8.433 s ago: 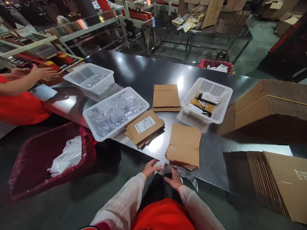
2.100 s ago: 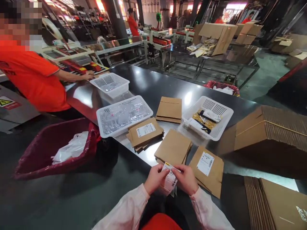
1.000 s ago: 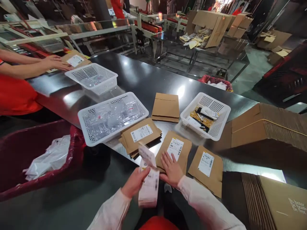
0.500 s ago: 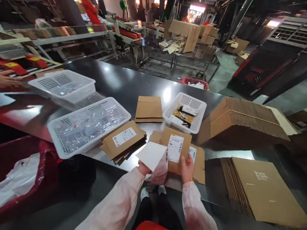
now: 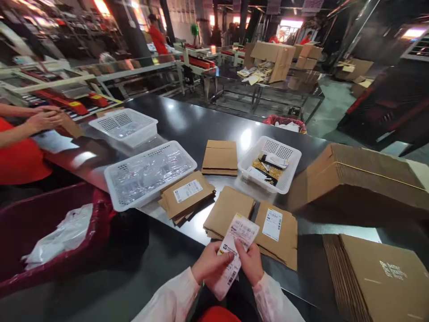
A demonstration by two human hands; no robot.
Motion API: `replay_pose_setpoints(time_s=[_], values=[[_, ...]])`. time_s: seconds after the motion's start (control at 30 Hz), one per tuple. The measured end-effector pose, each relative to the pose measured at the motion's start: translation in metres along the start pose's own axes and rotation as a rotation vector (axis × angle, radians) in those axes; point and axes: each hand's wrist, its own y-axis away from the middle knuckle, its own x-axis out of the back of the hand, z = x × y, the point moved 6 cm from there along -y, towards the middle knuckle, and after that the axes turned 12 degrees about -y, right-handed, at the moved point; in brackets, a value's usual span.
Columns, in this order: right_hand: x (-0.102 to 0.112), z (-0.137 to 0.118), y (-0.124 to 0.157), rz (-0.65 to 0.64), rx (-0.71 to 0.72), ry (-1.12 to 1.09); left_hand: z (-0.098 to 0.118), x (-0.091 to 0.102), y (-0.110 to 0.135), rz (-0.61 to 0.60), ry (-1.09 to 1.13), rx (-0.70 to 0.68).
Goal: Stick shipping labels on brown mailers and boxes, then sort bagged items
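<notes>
We note the left hand (image 5: 210, 263) and right hand (image 5: 252, 264) both pinching printed shipping labels (image 5: 242, 230), near unlabelled cardboard mailers (image 5: 230, 206).

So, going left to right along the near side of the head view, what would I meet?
Bin, packet basket, left labelled stack, left hand, labels, right hand, right labelled stack, folded cartons.

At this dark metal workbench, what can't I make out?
In the head view:
Fine print on the white paper labels: too small, partly under the left hand and right hand.
Contents of the clear plastic packets in the nearer left white perforated basket: glare hides details.
The dark red plastic-lined bin and red-shirted co-worker: both cut off by the left edge.
</notes>
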Motion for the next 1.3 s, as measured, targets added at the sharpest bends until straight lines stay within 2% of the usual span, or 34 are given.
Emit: replay_pose_setpoints(time_s=[0.1, 0.17, 0.27, 0.37, 0.5, 0.53, 0.57, 0.6, 0.7, 0.77, 0.87, 1.0, 1.07, 1.17, 1.23, 1.3], values=[[-0.007, 0.01, -0.002, -0.082, -0.221, -0.112, 0.019, 0.019, -0.001, 0.087, -0.002, -0.12], [-0.005, 0.004, -0.01, -0.103, -0.252, -0.087, 0.021, 0.026, -0.003, 0.143, 0.001, -0.118], [0.003, -0.016, -0.029, -0.062, -0.191, 0.021, 0.012, 0.023, -0.007, 0.18, 0.034, -0.08], [0.0, -0.03, -0.04, -0.136, -0.133, 0.174, -0.001, 0.017, -0.013, 0.251, 0.1, -0.076], [-0.001, -0.02, -0.048, -0.136, -0.094, 0.252, -0.01, 0.022, -0.02, 0.473, 0.087, -0.037], [0.0, -0.016, -0.054, -0.115, -0.063, 0.278, -0.01, 0.024, -0.022, 0.488, 0.09, -0.026], [0.002, -0.013, -0.062, -0.086, -0.023, 0.311, -0.01, 0.026, -0.026, 0.457, 0.109, -0.019], [0.005, -0.011, -0.074, -0.052, 0.018, 0.351, -0.009, 0.025, -0.03, 0.375, 0.144, -0.011], [0.019, -0.008, -0.123, 0.088, 0.089, 0.471, -0.014, 0.022, -0.038, 0.014, 0.265, 0.053], [0.029, -0.005, -0.155, 0.189, 0.086, 0.546, -0.026, 0.026, -0.038, -0.119, 0.282, 0.124], [0.037, -0.001, -0.186, 0.287, 0.058, 0.659, -0.054, 0.04, -0.03, -0.121, 0.27, 0.191], [0.031, 0.005, -0.191, 0.335, 0.049, 0.791, -0.093, 0.055, 0.004, -0.107, 0.213, 0.237], [0.011, 0.007, -0.187, 0.19, 0.128, 0.963, -0.102, 0.063, 0.026, -0.125, 0.172, 0.25], [-0.029, 0.019, -0.162, -0.205, 0.259, 1.202, -0.087, 0.077, 0.045, -0.098, 0.17, 0.221], [-0.047, 0.029, -0.131, -0.44, 0.311, 1.187, -0.063, 0.086, 0.039, -0.01, 0.191, 0.18], [-0.056, 0.038, -0.09, -0.693, 0.391, 1.06, -0.033, 0.092, 0.016, 0.09, 0.186, 0.12]])
